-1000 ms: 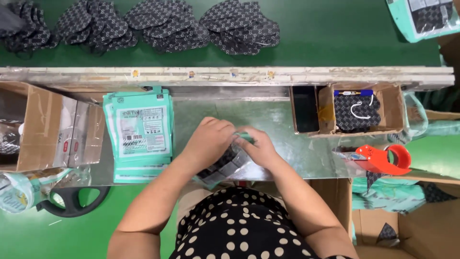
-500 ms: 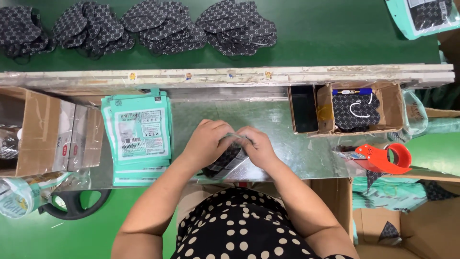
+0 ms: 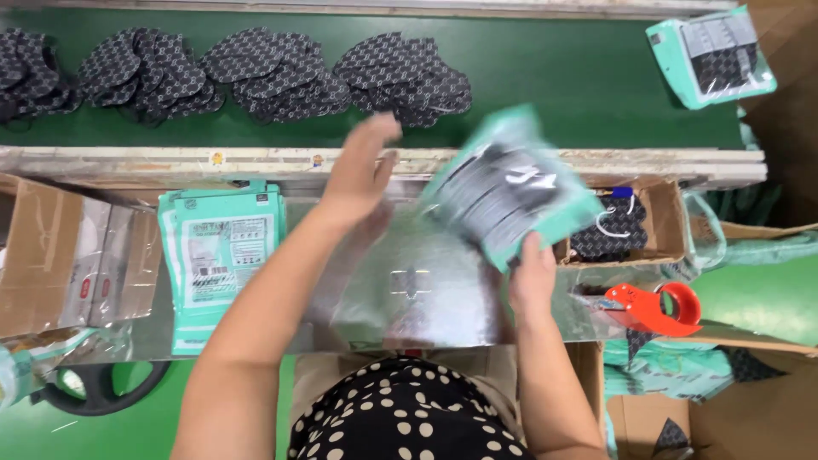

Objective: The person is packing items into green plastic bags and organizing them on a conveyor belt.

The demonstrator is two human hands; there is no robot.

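My right hand (image 3: pixel 530 279) grips the lower corner of a teal pouch (image 3: pixel 509 187) with a dark patterned mask inside; it is lifted and tilted over the shiny work surface (image 3: pixel 426 298). My left hand (image 3: pixel 362 175) is raised with fingers spread and holds nothing. It reaches toward the pile of dark patterned masks (image 3: pixel 400 81) on the green conveyor belt (image 3: pixel 554 77). A stack of empty teal pouches (image 3: pixel 220 255) lies to the left of my left arm.
More mask piles (image 3: pixel 145 72) lie along the belt, and a filled teal pouch (image 3: pixel 711 55) rests at its far right. A cardboard tray with masks (image 3: pixel 626 226) sits right of the pouch. An orange tape dispenser (image 3: pixel 652 307) and cardboard boxes (image 3: pixel 60 255) flank the surface.
Both hands were together, working a mask into a pouch on the surface. Now the right hand has lifted the filled pouch up and right, and the left hand has let go and reached forward.
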